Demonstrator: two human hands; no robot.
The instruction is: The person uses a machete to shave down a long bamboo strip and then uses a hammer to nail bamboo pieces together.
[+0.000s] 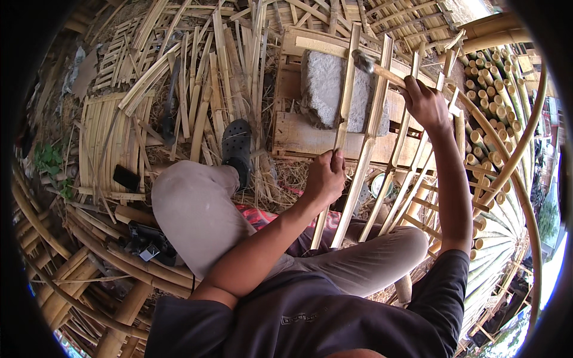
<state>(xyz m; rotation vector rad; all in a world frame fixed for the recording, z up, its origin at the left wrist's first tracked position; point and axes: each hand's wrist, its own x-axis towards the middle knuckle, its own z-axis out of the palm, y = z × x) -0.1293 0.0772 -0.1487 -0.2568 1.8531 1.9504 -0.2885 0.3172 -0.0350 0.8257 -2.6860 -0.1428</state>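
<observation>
Hammer raised over a hand-held bamboo slat frame.

Left hand (324, 177) fingers clamp one bamboo slat (345, 101), steadying it across a grey stone block (328, 89); right hand (425, 104) fingers wrap the hammer (371, 67) handle, head just above the slats. Risk, as judged: a glancing blow may split the slat or jolt it toward the nearby left fingers.

1. Pale, dry, matt split bamboo slats (346, 107), fibrous along the edges.
2. Rough, grey, pitted stone block (325, 89).
3. Dull metal hammer head (362, 61) on smooth wooden handle.
4. Matt black rubber clog (237, 146).
</observation>
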